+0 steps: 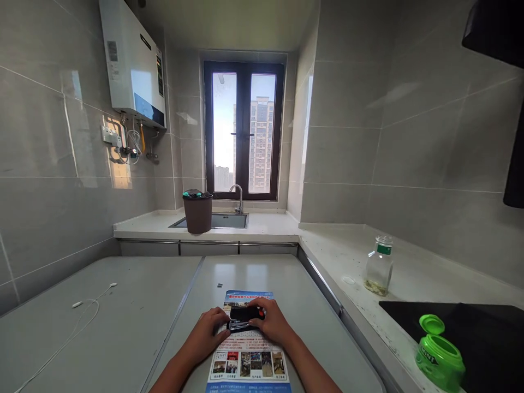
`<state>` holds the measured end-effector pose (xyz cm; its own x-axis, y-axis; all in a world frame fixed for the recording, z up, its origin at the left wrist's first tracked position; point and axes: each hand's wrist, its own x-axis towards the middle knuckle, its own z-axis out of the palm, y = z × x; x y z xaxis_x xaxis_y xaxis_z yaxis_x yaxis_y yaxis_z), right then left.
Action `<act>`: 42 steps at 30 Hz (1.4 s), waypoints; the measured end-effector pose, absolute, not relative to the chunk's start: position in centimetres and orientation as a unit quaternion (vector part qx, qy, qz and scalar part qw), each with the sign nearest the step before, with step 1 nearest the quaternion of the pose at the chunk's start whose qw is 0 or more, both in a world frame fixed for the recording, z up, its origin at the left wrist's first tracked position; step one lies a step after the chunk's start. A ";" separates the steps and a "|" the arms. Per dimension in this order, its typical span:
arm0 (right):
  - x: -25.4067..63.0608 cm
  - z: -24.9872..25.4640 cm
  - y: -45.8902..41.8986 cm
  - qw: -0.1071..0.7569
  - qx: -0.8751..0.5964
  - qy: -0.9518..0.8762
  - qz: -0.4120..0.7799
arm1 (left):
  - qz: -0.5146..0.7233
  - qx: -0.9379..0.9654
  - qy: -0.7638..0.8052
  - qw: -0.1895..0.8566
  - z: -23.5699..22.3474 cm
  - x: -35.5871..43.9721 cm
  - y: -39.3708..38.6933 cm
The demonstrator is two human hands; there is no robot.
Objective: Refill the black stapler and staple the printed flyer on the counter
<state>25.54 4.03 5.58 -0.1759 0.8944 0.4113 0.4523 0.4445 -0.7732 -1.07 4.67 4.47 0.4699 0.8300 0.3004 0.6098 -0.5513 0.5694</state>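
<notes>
My left hand (pixel 209 329) and my right hand (pixel 271 322) both grip a small black stapler (pixel 244 315) with a red spot at its right end. The fingers of each hand are curled round its ends. The stapler sits over the upper part of a colour printed flyer (pixel 248 364) that lies flat on the grey table top (pixel 282 275). A tiny dark bit (pixel 220 285) lies on the table just beyond the flyer.
White earphones (pixel 84 303) with a cable lie on the left table top. A green open-lidded tub (pixel 439 356) stands on a black hob (pixel 483 333) at right; a glass bottle (pixel 379 266) stands on the counter. Further off are a brown bin (pixel 197 211), a sink (pixel 224 221) and a tap.
</notes>
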 end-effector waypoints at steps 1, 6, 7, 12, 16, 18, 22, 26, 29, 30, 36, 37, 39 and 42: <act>25.8 5.7 4.2 0.463 -0.459 -0.721 0.234 | 0.280 0.834 0.433 0.198 4.5 -1.1 4.6; 26.7 6.0 5.0 0.510 -0.447 -0.716 0.165 | 0.281 0.825 0.442 0.213 4.9 -1.0 4.5; 26.8 5.9 5.0 0.509 -0.446 -0.718 0.163 | 0.282 0.822 0.444 0.215 5.0 -1.0 4.5; 26.6 5.6 5.1 0.504 -0.449 -0.719 0.166 | 0.293 0.819 0.443 0.216 5.3 -0.8 4.4; 26.5 5.2 5.3 0.501 -0.458 -0.714 0.171 | 0.293 0.822 0.439 0.212 5.0 -0.8 4.6; 26.5 4.9 5.5 0.504 -0.465 -0.707 0.175 | 0.293 0.823 0.439 0.210 4.7 -0.8 4.8; 26.5 4.7 5.7 0.508 -0.477 -0.695 0.181 | 0.302 0.813 0.446 0.221 4.3 -0.9 5.0; 26.4 5.2 5.2 0.512 -0.467 -0.698 0.179 | 0.319 0.807 0.443 0.228 4.0 -1.0 5.2; 25.8 5.7 4.5 0.450 -0.462 -0.743 0.180 | 0.327 0.804 0.448 0.214 3.9 -1.1 5.3; 25.6 5.8 4.3 0.418 -0.462 -0.762 0.177 | 0.333 0.804 0.446 0.210 3.9 -1.1 5.3; 24.5 5.9 3.3 0.412 -0.430 -0.792 0.139 | 0.414 0.762 0.427 0.255 3.8 -1.1 5.6; 24.4 5.7 3.2 0.421 -0.417 -0.795 0.131 | 0.429 0.748 0.425 0.276 3.7 -1.2 5.8; 24.2 5.3 3.2 0.418 -0.395 -0.812 0.096 | 0.450 0.713 0.421 0.333 3.2 -1.2 6.3; 23.8 4.4 3.5 0.392 -0.346 -0.853 -0.012 | 0.481 0.640 0.392 0.452 2.4 -1.2 7.1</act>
<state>23.83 3.46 4.44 -0.4542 0.5799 0.6764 0.5988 0.7608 -0.2502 -1.19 7.05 2.39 0.2294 0.9373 0.2623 0.0666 -0.2839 0.9565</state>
